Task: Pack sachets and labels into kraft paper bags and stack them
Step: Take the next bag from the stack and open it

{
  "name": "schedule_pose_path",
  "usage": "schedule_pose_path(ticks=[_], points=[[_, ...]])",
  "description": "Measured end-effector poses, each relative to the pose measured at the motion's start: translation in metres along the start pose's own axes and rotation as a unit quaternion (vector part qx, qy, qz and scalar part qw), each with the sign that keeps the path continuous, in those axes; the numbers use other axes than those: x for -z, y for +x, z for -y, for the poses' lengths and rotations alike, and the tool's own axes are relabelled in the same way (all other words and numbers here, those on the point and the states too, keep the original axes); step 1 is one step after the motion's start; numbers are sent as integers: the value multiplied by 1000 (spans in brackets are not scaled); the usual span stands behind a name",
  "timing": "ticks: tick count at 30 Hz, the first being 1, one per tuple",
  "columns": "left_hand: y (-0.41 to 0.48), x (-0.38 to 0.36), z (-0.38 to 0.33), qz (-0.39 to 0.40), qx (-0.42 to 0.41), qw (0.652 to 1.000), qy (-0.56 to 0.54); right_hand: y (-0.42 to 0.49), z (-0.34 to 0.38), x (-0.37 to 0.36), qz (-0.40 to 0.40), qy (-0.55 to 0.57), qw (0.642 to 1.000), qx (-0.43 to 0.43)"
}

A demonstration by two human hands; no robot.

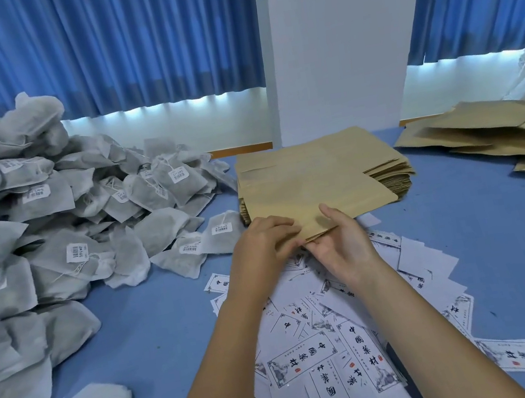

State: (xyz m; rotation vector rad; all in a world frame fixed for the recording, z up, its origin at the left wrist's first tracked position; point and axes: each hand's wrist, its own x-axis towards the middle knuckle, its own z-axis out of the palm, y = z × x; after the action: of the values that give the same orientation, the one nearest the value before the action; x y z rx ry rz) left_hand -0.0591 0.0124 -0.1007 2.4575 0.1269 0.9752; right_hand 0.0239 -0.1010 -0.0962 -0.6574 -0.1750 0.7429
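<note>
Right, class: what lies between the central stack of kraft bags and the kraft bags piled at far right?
Only bare blue tabletop, seen in the head view; the central stack and the right pile lie apart.

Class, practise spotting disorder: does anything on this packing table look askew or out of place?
The printed labels lie scattered and overlapping at all angles. The top kraft bag sits skewed on its stack.

sachets (pixel 32 220) piled at tabletop (pixel 467 227) left edge; empty bag stack (pixel 312 173) centre-back; labels (pixel 345 330) scattered at near edge before it; filled bags (pixel 500 131) far-right corner.
</note>
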Motion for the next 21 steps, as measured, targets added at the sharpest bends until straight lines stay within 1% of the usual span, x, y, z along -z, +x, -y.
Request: schedule_pose_path(ticks=[4,5,8,9,12,14,17,19,21], points=[[1,-1,-3,-7,-20,999,37,0,0,0,24,-21,999,3],[1,-1,-5,-13,-22,999,48,0,0,0,29,-46,999,7],[1,0,-9,-36,-6,998,60,-2,-3,0,41,-164,985,33],[1,0,-9,-41,3,998,55,-3,-4,0,38,-180,982,45],[1,-1,-10,-41,2,998,42,-4,-6,-2,5,-172,983,63],[0,-3,-9,-27,-17,998,58,-4,-8,-3,-2,-174,982,68],[1,-4,-11,-41,-22,997,69,-5,-10,-5,-3,-182,981,74],[3,-4,-13,-58,-8,996,63,-5,-14,-6,5,-177,982,69],[4,-4,-12,-57,27,996,55,-4,-18,-6,-8,-186,981,63]])
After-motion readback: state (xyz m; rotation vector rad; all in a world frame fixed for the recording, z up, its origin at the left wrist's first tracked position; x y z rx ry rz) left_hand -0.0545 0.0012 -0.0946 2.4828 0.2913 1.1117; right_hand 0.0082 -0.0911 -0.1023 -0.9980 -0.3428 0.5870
